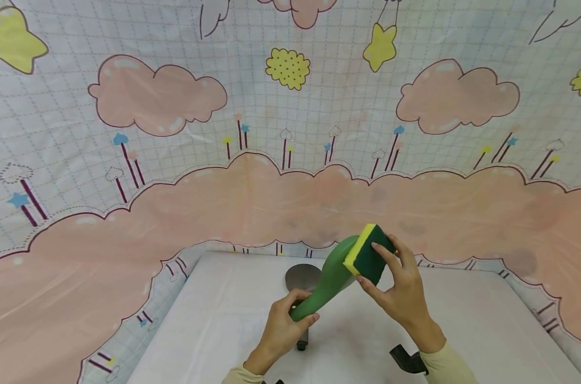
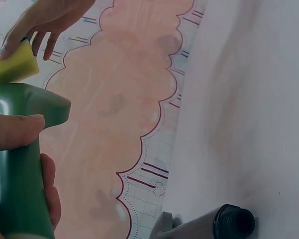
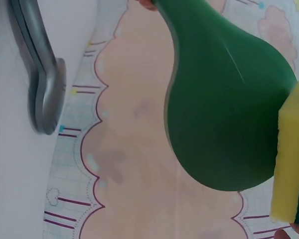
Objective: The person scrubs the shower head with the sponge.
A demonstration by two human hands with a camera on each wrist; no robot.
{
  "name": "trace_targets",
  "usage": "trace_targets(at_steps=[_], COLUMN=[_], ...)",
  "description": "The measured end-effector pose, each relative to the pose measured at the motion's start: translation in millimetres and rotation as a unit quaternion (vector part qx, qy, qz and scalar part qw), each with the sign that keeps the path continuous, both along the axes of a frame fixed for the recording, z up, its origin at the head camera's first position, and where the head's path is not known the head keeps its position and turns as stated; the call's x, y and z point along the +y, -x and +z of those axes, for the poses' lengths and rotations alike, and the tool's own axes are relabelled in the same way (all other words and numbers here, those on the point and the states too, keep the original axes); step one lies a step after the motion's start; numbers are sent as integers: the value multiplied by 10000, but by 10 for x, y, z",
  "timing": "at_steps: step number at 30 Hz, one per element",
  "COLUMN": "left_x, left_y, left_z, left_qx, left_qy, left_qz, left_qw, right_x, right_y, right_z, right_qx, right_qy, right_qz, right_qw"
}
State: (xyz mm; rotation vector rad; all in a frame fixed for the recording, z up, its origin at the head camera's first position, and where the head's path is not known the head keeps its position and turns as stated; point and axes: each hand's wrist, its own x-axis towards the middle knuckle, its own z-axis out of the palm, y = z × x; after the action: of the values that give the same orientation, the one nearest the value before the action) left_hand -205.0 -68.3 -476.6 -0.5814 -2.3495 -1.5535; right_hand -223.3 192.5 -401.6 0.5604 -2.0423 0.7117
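Note:
My left hand [image 1: 283,322] holds a green handheld shower head [image 1: 335,272] by its handle, raised above the table with the broad round end up and right. In the left wrist view the thumb [image 2: 20,130] lies across the handle. My right hand [image 1: 400,282] pinches a yellow sponge [image 3: 289,154] with a dark green scouring side [image 1: 374,253] between thumb and fingers. Its yellow face is against the rounded back of the head in the right wrist view. The palm side of the right hand is partly hidden.
A grey handheld shower head [image 1: 303,277] lies on the white table [image 1: 223,320] behind the left hand, its threaded end [image 2: 234,222] towards me. A black wrist mount [image 1: 407,360] sits at the right sleeve. A cloud-patterned cloth [image 1: 271,208] hangs behind the table.

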Motion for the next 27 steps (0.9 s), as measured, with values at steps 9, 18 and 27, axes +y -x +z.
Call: trace_targets(at_steps=[9,18,27], left_x=[-17,-20,2], left_y=[-15,17,37], left_z=[-21,-68,-59], left_qx=[505,1093,1281], left_qy=[247,540,643], left_qz=[209,752,1154], left_qw=[9982,9897,9829], right_x=[82,71,25], right_y=[-40,-82,-156], right_z=[34,34,65], right_qx=[-717,-942,-1022], right_qy=[346,258,123], right_qz=[27,153,304], right_qw=[9968,9951,9942])
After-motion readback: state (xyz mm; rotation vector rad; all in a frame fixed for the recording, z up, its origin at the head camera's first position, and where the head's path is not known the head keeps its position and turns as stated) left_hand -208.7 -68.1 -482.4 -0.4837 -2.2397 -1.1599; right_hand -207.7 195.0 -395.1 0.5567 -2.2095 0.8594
